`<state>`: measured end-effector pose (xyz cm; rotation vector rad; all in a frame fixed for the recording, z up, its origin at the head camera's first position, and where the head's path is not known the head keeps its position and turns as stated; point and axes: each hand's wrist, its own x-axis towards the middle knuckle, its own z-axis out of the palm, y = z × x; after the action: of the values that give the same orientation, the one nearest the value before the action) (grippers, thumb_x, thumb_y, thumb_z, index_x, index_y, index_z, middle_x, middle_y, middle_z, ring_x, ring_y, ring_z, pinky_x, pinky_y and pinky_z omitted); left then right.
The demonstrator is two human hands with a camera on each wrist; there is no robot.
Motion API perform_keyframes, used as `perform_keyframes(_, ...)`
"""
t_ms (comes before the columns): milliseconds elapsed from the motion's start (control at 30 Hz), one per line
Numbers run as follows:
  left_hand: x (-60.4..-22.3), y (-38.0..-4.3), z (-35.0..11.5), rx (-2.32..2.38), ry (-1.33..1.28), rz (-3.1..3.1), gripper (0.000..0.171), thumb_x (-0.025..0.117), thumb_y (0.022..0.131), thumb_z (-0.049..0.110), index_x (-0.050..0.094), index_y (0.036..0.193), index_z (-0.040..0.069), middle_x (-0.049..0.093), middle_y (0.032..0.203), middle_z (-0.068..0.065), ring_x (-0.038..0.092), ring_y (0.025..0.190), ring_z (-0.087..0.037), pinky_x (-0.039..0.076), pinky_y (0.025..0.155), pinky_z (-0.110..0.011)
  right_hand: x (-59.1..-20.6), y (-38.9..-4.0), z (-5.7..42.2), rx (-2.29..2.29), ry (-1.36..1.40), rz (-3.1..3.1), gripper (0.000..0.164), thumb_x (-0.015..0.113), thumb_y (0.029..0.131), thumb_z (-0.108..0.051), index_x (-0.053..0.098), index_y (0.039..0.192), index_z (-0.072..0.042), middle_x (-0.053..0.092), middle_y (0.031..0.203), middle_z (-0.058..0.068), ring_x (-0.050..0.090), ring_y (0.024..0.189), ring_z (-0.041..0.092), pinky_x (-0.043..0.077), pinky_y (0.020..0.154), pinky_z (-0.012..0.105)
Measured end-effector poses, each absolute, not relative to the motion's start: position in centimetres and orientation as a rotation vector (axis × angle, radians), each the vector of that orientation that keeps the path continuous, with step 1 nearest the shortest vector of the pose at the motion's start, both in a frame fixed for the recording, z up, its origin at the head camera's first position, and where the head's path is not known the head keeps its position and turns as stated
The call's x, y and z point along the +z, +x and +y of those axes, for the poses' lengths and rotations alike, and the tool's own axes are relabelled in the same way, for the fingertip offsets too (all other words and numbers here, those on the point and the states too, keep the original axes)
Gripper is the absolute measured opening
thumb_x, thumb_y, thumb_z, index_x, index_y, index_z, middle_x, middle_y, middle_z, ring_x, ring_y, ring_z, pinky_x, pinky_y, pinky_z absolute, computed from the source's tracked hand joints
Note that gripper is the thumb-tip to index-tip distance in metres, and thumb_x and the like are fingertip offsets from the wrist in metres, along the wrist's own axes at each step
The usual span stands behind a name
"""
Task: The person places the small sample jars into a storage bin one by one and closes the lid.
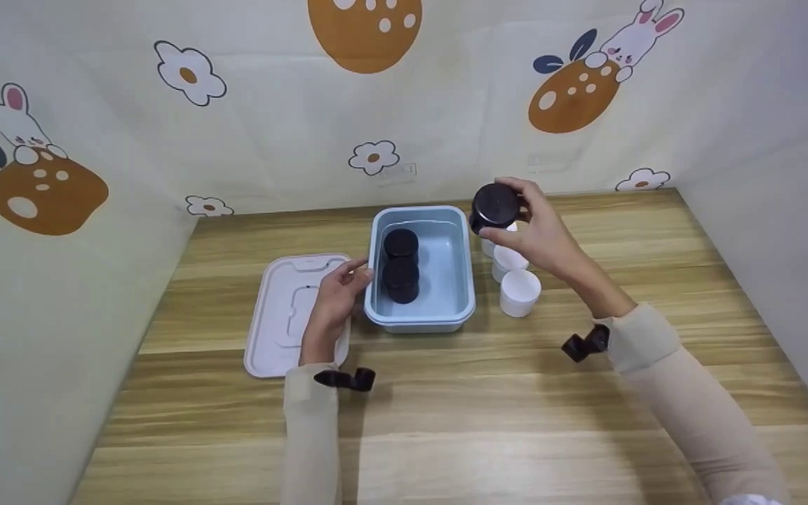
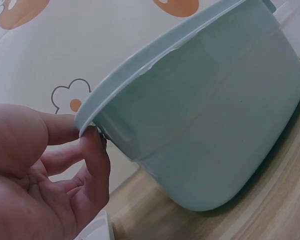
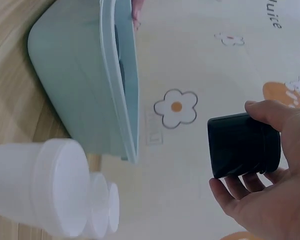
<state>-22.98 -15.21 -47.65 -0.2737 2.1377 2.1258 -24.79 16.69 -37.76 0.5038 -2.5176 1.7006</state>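
A black jar (image 1: 495, 205) is held up in my right hand (image 1: 548, 235), thumb on one side and fingers on the other, above the far right corner of a light blue bin (image 1: 419, 319). In the right wrist view the same black jar (image 3: 237, 145) is clear of the table. My left hand (image 1: 334, 301) pinches the bin's left rim between thumb and fingers; the left wrist view shows the hand (image 2: 65, 175) at the rim (image 2: 85, 117). Inside the bin, along its left side, stand two black jars, a far one (image 1: 401, 243) and a nearer one (image 1: 402, 280).
Right of the bin, three white jars stand in a row: a near one (image 1: 520, 293), a middle one (image 1: 510, 263) and a far one (image 1: 489, 247), partly covered by my right hand. A white lid (image 1: 271, 337) lies left of the bin, under my left wrist. A patterned curtain (image 1: 271, 140) rises behind the table.
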Motion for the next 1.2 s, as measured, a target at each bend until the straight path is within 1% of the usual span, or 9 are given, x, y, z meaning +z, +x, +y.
perform_keyframes(167,-47.7,-23.0,-15.2,2.134,-0.266,2.133,0.042,0.062,0.099,0.012,0.056,0.14,0.004,0.068,0.107,-0.012,0.065,0.08,-0.011,0.054,0.068,-0.027,-37.9,-24.1,15.4,1.701,0.595,-2.547,0.077,0.082,0.083,-0.012,0.041,0.147,-0.006,0.048,0.143,0.011,0.05,0.126,0.023,0.043,0.106,0.037)
perform_keyframes(433,-47.7,-23.0,-15.1,2.121,-0.276,2.139,0.042,0.063,0.099,0.013,0.057,0.139,0.005,0.069,0.108,-0.013,0.065,0.076,-0.01,0.053,0.065,-0.027,-38.7,-23.5,13.3,1.588,0.739,-2.585,0.076,0.088,0.077,-0.016,0.051,0.143,-0.01,0.051,0.135,0.011,0.052,0.12,0.022,0.048,0.098,0.038)
perform_keyframes(500,-47.7,-23.0,-15.2,2.115,-0.277,2.14,0.042,0.063,0.099,0.014,0.057,0.14,0.006,0.069,0.109,-0.013,0.065,0.076,-0.01,0.053,0.066,-0.027,-39.1,-23.4,12.8,1.574,0.768,-2.595,0.075,0.088,0.076,-0.016,0.053,0.142,-0.01,0.051,0.133,0.012,0.052,0.117,0.022,0.05,0.097,0.039)
perform_keyframes(600,-47.8,-23.1,-15.2,2.112,-0.259,2.157,0.042,0.063,0.099,0.014,0.056,0.139,0.003,0.069,0.111,-0.015,0.065,0.079,-0.009,0.052,0.07,-0.025,-39.7,-23.2,12.0,1.549,0.819,-2.627,0.075,0.087,0.077,-0.014,0.052,0.143,-0.009,0.053,0.134,0.014,0.053,0.116,0.024,0.051,0.095,0.042)
perform_keyframes(733,-47.8,-23.1,-15.3,2.092,-0.245,2.199,0.041,0.062,0.099,0.013,0.057,0.138,0.001,0.069,0.114,-0.017,0.065,0.082,-0.007,0.051,0.077,-0.023,-40.5,-23.1,11.2,1.484,0.894,-2.714,0.075,0.086,0.079,-0.015,0.05,0.144,-0.007,0.055,0.136,0.014,0.054,0.118,0.027,0.049,0.099,0.044)
perform_keyframes(833,-47.8,-23.1,-15.2,2.08,-0.249,2.217,0.04,0.063,0.099,0.013,0.058,0.137,0.002,0.069,0.112,-0.016,0.065,0.082,-0.008,0.051,0.078,-0.023,-41.2,-23.1,10.6,1.452,0.945,-2.765,0.074,0.086,0.079,-0.016,0.05,0.143,-0.005,0.055,0.138,0.015,0.055,0.121,0.031,0.046,0.104,0.047)
perform_keyframes(900,-47.7,-23.1,-15.2,2.084,-0.246,2.218,0.04,0.063,0.099,0.013,0.058,0.137,0.002,0.069,0.11,-0.016,0.065,0.082,-0.008,0.051,0.079,-0.024,-41.5,-23.1,10.3,1.417,0.965,-2.79,0.073,0.086,0.078,-0.017,0.051,0.141,-0.005,0.057,0.138,0.015,0.056,0.123,0.033,0.046,0.105,0.048)
perform_keyframes(1067,-47.6,-23.0,-15.3,2.093,-0.257,2.183,0.041,0.062,0.099,0.013,0.057,0.138,0.003,0.07,0.108,-0.013,0.066,0.082,-0.009,0.053,0.076,-0.026,-42.0,-23.1,9.8,1.341,0.974,-2.85,0.071,0.086,0.076,-0.02,0.053,0.138,-0.008,0.062,0.134,0.012,0.06,0.124,0.033,0.05,0.1,0.046)
perform_keyframes(1200,-47.5,-23.0,-15.4,2.105,-0.275,2.14,0.042,0.062,0.099,0.013,0.056,0.139,0.005,0.07,0.107,-0.012,0.068,0.079,-0.01,0.055,0.069,-0.027,-42.4,-23.3,9.4,1.398,1.051,-2.847,0.07,0.086,0.076,-0.015,0.053,0.136,-0.005,0.06,0.137,0.015,0.058,0.125,0.035,0.047,0.105,0.047)
